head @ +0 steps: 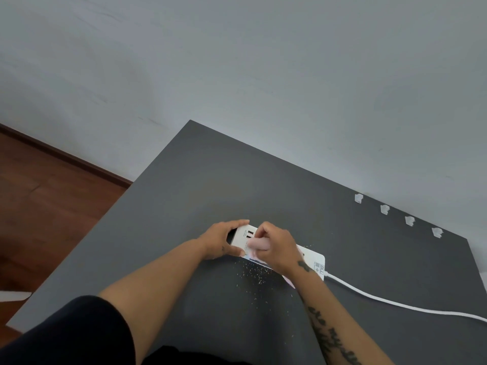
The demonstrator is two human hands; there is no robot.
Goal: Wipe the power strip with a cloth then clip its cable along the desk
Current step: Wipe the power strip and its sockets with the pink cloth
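Note:
A white power strip [313, 260] lies flat on the dark grey desk [200, 180], near its middle. My left hand [224, 239] grips the strip's left end, thumb on the near side and fingers over the far edge. My right hand [276, 247] presses a pale pink cloth [258, 245] onto the strip's top and covers its middle. Another bit of the cloth shows below my right wrist. The strip's white cable [390, 301] leaves its right end and runs off the right edge of the view.
Several small white cable clips [384, 208] sit in a row along the desk's far right edge, by the grey wall. Fine light crumbs [255, 275] are scattered on the desk just in front of the strip. Wooden floor [47, 196] lies to the left.

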